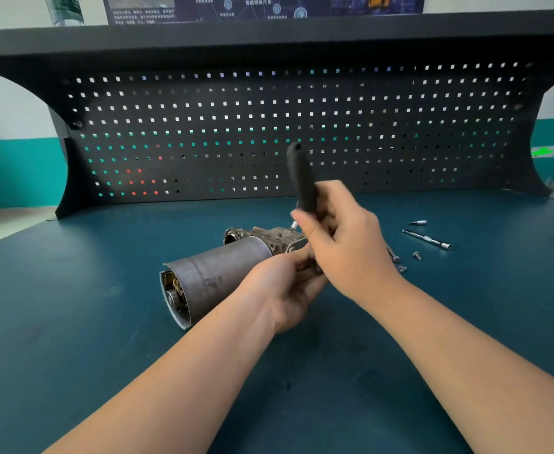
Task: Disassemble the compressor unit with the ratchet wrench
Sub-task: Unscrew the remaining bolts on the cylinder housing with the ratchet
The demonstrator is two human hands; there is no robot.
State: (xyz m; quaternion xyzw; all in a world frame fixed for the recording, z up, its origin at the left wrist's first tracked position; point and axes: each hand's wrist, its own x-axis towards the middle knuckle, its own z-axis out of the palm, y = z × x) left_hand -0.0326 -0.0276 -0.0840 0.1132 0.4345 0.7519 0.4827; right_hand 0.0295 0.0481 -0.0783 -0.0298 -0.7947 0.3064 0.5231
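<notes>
Two hands meet over the compressor unit (223,273) near the middle of the desk (72,322). The right hand (344,244) has its fingers (305,224) curled round the black handle of the ratchet wrench (301,178), which stands nearly upright and tilts slightly left — its metal shank runs down toward the cast housing end of the unit. The left hand (288,286) grips that same end from below and the near side, fingers wrapped round it. The unit lies on its side, its grey cylindrical body pointing toward the near left with the open end showing windings. To the right, apart from the unit, lie an extension bar (428,239), a small socket bit (418,222) and a loose bolt (417,255). A dark pegboard (269,119) rises behind the desk.
</notes>
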